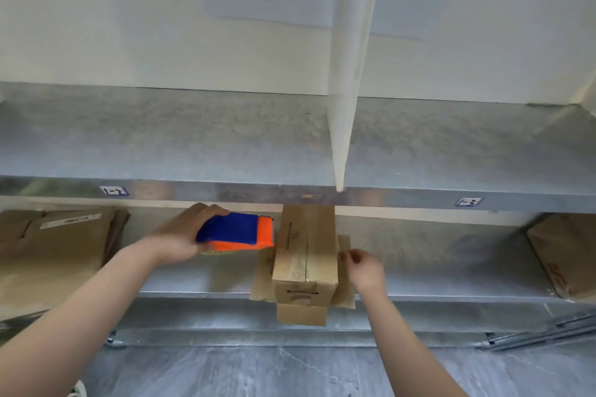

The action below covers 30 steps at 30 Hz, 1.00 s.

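Two grips reach into the lower shelf (pixel 435 280). The left grip (pixel 180 238) clasps a blue-and-orange pack (pixel 235 232), just left of the box (pixel 306 242). The right grip (pixel 364 267) curls at the box's right flap (pixel 345 245); whether it pinches it, I cannot tell. The box sits at the shelf's front edge.

Two small white tags sit on the front edge of the upper shelf (pixel 290 194). The left tag (pixel 113 191) appears to read "1-2" in dark characters, and the right tag (pixel 468 202) appears to read "1-3".

On the lower shelf (pixel 435 280), the box (pixel 304 242) at the front edge has a printed line along its top. Its near face carries a dark bar with small print, and all of it is too blurred to read. A white sticker (pixel 69 221) on the cardboard (pixel 48 255) at the left end is also unreadable. The carton (pixel 567 251) at the right end shows reddish marks, cut off and illegible.
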{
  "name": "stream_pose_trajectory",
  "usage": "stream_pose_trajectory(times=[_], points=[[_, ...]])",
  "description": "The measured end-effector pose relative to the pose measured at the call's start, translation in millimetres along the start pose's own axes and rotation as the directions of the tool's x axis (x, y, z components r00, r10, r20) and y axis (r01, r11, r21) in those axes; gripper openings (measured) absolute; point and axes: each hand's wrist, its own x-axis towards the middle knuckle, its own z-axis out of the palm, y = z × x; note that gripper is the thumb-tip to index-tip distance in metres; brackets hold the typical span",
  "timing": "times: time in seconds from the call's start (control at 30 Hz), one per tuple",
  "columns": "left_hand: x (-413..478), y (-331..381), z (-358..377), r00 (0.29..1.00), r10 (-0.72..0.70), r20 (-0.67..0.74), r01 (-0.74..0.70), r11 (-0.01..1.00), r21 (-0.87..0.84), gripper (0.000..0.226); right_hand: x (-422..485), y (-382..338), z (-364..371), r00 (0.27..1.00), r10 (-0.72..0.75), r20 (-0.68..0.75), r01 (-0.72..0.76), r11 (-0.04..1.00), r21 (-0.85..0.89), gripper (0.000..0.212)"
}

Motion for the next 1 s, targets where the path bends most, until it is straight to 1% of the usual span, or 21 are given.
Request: stream_pose_trajectory(times=[0.07,0.17,0.27,0.37,0.43,0.53,0.6,0.63,0.67,0.73,0.77,0.8,0.83,0.87,0.9,0.93,1.0], points=[[4.6,0.6,2.9,1.000,0.016,0.001,-0.016,1.000,-0.001,0.059,0.3,3.7,5.1,0.999,0.033,-0.024,-0.032,0.999,0.036,0.029],[8.9,2.3,3.3,0.999,0.040,-0.012,-0.040,0.999,0.002,0.059,2.8,3.1,2.8,0.999,0.038,-0.032,-0.036,0.998,0.057,0.028],[8.9,3.6,5.4,0.998,0.052,-0.016,-0.052,0.999,0.003,0.058,2.9,0.6,2.7,1.000,0.030,-0.004,-0.029,0.997,0.065,0.028],[7.6,4.5,8.9,0.999,0.048,-0.012,-0.049,0.999,-0.013,0.056,-1.8,-1.5,11.0,0.998,0.042,0.046,-0.047,0.992,0.114,0.029],[6.4,5.6,9.6,0.999,0.035,-0.007,-0.035,0.999,-0.017,0.060,-5.2,-4.5,14.4,0.997,0.050,0.059,-0.058,0.989,0.134,0.031],[4.8,5.2,8.8,1.000,0.020,-0.001,-0.020,1.000,-0.005,0.061,-9.7,-10.4,10.4,0.990,0.080,0.113,-0.094,0.988,0.119,0.040],[4.8,3.8,8.5,1.000,0.007,-0.001,-0.007,1.000,0.001,0.062,-12.5,-9.8,3.4,0.986,0.098,0.133,-0.109,0.990,0.084,0.055],[4.7,3.1,8.6,1.000,0.002,0.003,-0.002,1.000,0.001,0.062,-15.0,-9.0,-1.6,0.992,0.073,0.106,-0.080,0.995,0.067,0.060],[4.3,3.3,9.0,1.000,-0.002,0.004,0.002,1.000,-0.002,0.062,-18.6,-8.8,-6.2,0.998,0.016,0.055,-0.020,0.997,0.071,0.059],[3.1,4.4,11.0,1.000,0.003,-0.001,-0.003,1.000,-0.008,0.062,-29.4,-15.5,-14.0,0.987,-0.161,-0.016,0.162,0.971,0.174,0.052],[3.0,5.3,12.7,1.000,0.008,-0.008,-0.008,1.000,-0.010,0.062,-34.9,-21.9,-16.5,0.966,-0.259,0.004,0.252,0.945,0.209,0.053],[3.1,5.9,14.3,1.000,0.010,-0.014,-0.010,1.000,-0.013,0.063,-39.9,-29.5,-17.4,0.937,-0.342,0.066,0.325,0.927,0.187,0.057],[3.2,6.6,15.7,1.000,0.006,-0.017,-0.007,1.000,-0.020,0.064,-43.5,-35.1,-15.5,0.909,-0.388,0.151,0.374,0.921,0.111,0.065],[2.7,7.3,16.6,1.000,0.003,-0.016,-0.003,1.000,-0.028,0.064,-45.5,-38.9,-12.5,0.887,-0.406,0.220,0.412,0.911,0.020,0.073],[1.9,8.1,17.0,1.000,0.003,-0.019,-0.004,0.999,-0.034,0.065,-46.1,-40.3,-9.5,0.877,-0.406,0.257,0.433,0.900,-0.052,0.081],[0.3,8.3,17.1,1.000,0.010,-0.025,-0.011,0.999,-0.030,0.064,-45.4,-40.0,-6.9,0.875,-0.406,0.265,0.442,0.892,-0.095,0.087],[-4.4,6.4,17.3,0.998,0.042,-0.048,-0.043,0.999,-0.008,0.064,-44.5,-39.1,-6.2,0.875,-0.415,0.249,0.453,0.884,-0.120,0.092]])
